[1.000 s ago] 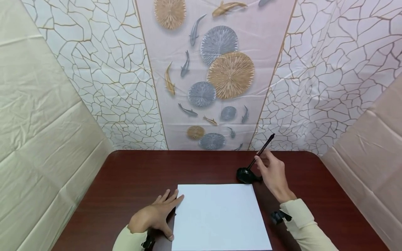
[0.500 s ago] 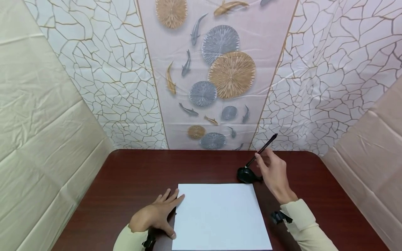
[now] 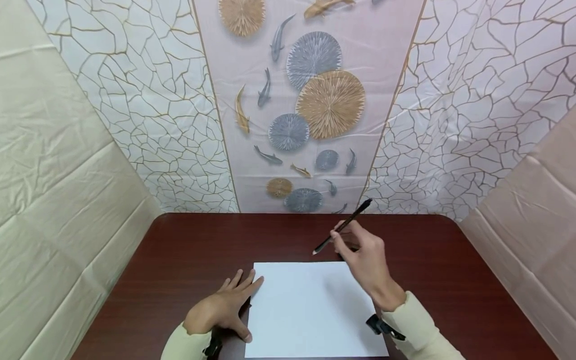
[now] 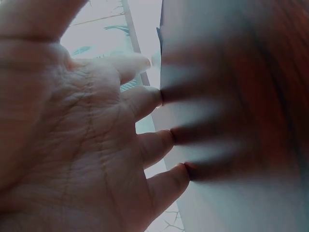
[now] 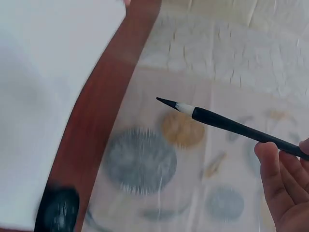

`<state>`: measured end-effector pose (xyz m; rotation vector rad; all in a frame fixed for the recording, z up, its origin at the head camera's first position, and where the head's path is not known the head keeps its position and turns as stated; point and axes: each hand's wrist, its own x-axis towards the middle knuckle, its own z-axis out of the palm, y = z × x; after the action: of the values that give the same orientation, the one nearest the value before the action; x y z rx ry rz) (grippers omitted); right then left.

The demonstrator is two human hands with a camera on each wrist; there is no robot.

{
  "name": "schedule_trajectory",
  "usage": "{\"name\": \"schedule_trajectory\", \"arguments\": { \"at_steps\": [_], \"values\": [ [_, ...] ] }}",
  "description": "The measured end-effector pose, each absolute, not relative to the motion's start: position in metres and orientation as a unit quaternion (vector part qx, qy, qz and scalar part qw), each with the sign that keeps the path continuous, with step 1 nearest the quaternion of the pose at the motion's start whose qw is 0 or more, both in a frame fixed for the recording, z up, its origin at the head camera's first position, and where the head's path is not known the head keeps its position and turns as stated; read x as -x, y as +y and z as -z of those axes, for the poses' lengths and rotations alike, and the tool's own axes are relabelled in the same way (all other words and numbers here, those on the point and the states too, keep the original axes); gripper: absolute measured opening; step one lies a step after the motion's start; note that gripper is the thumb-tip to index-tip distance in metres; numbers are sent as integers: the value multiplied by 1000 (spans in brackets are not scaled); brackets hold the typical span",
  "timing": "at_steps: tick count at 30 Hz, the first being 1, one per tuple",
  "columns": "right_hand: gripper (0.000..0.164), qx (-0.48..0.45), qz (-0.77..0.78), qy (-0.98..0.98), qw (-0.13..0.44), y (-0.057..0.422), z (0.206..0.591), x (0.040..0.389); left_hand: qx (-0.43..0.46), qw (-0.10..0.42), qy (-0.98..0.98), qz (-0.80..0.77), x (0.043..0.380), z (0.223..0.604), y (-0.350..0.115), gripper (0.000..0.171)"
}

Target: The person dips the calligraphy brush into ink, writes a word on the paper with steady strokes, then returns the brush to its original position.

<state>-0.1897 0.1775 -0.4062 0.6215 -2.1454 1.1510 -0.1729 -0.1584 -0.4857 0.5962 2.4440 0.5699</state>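
My right hand (image 3: 368,262) pinches the dark handle of an ink brush (image 3: 345,224) above the far edge of a white sheet of paper (image 3: 301,315). In the right wrist view the brush (image 5: 231,125) has white bristles with a pointed black tip, and it touches nothing. With spread fingers, my left hand (image 3: 220,307) rests at the paper's left edge; its thumb and index finger reach the sheet. The left wrist view shows that palm (image 4: 82,130) with the fingertips down on the tabletop. A dark ink dish (image 5: 58,210) is mostly hidden behind my right hand in the head view.
The paper lies on a dark reddish-brown table (image 3: 202,240) with rounded far corners. Behind it hangs a patterned cloth (image 3: 288,100) with fish and round leaf shapes. Beige cloth (image 3: 67,200) stands along both sides.
My right hand has lifted the brush out of the ink dish and moved it left and toward the paper, its tip now pointing down-left. The left hand has stayed in place.
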Motion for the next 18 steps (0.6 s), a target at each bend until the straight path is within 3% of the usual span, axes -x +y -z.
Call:
{"name": "schedule_trajectory", "arguments": {
  "at_steps": [9,18],
  "values": [
    [15,-277,-461,-805,250,134,430,181,-217,269,912,-219,171,487,-157,135],
    [15,-273,-463,-811,229,114,452,183,-208,267,920,-198,172,485,-154,137]
  ]
}}
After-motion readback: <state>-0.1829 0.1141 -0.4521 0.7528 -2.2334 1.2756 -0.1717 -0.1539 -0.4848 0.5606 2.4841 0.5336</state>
